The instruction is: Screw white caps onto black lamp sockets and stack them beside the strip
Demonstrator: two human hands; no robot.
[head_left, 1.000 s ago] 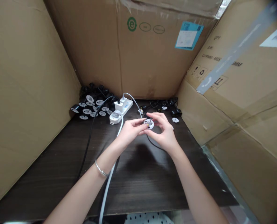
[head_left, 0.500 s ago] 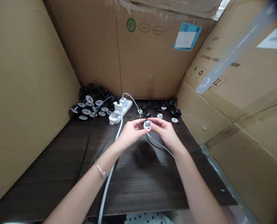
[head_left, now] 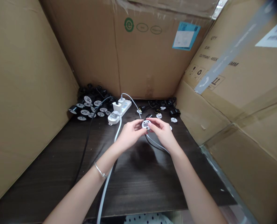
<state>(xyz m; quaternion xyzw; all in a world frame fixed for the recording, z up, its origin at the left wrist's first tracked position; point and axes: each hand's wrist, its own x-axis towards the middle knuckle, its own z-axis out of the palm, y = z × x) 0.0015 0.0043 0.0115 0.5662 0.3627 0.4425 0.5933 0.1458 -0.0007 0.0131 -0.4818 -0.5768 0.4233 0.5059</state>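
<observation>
A small round part with a white disc face and dark slots in it is held above the dark table. My left hand pinches its left side between thumb and fingers. From the other side my right hand grips it, with the thumb lying on the white face. What is behind the disc is mostly hidden by my fingers. Just beyond my hands lie a small black piece and a loose white disc.
A white power strip with plugs stands behind my left hand, its white cable running to the front edge. Black parts with white faces are heaped at the back left. More black parts lie back right. Cardboard walls enclose the table.
Both hands keep their hold on the round part with hardly any movement. The whole view has shifted slightly, and a white disc edge now shows beside my right hand.
</observation>
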